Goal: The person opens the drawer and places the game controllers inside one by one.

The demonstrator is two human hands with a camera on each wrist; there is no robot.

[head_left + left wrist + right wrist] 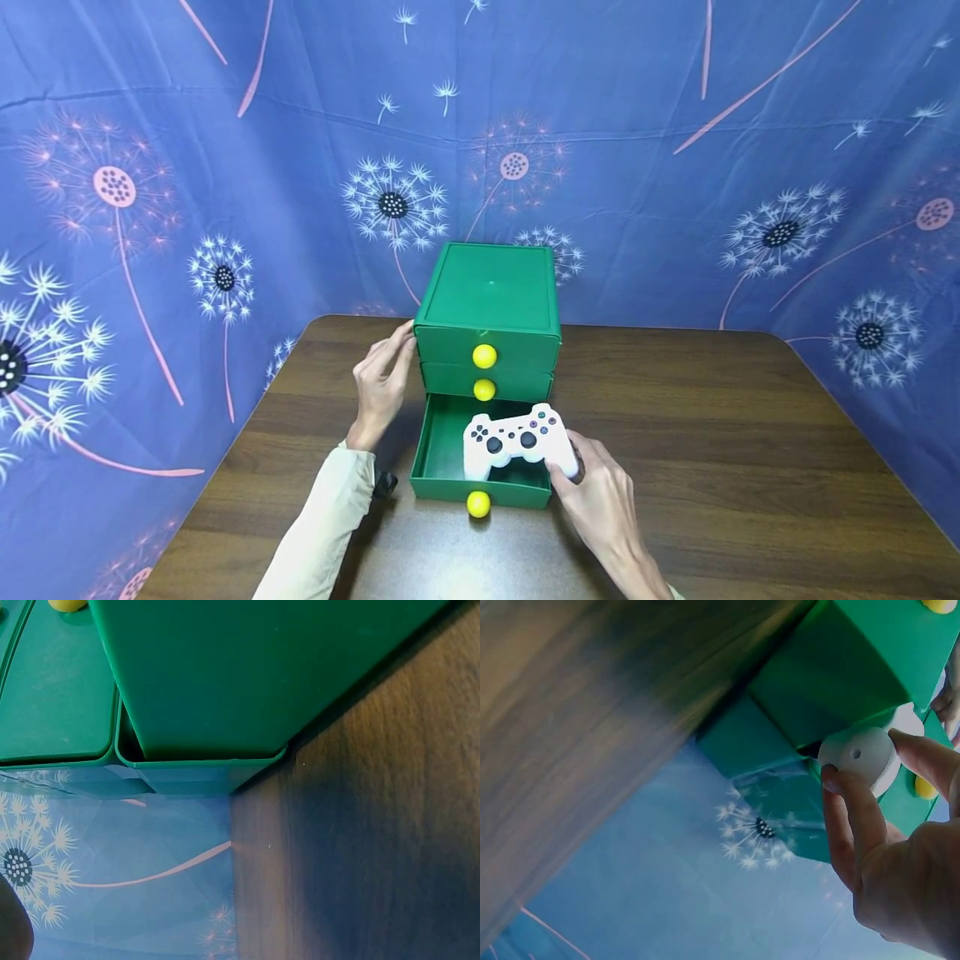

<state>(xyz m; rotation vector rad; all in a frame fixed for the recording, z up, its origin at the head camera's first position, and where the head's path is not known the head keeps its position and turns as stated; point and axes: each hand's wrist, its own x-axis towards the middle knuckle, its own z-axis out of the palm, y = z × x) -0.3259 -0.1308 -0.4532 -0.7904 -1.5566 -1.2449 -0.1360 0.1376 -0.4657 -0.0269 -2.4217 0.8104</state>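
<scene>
A white game controller point(517, 440) is over the pulled-out bottom drawer point(442, 450) of a green drawer unit point(491, 283). My right hand point(602, 492) pinches the controller's right grip between thumb and fingers. In the right wrist view the rounded end of that controller point(859, 754) shows between the fingertips. Whether its other end touches the drawer, I cannot tell. With fingers extended, my left hand point(384, 387) rests against the unit's upper left side. The left wrist view shows the side of the open drawer point(225, 675), and only a dark bit of hand at the edge.
Two upper drawers, both closed, carry yellow ball knobs point(484, 357); another yellow knob point(478, 504) is on the bottom drawer's front. The unit stands on a brown wooden table point(712, 450). Behind hangs a blue cloth point(637, 217) with dandelion prints.
</scene>
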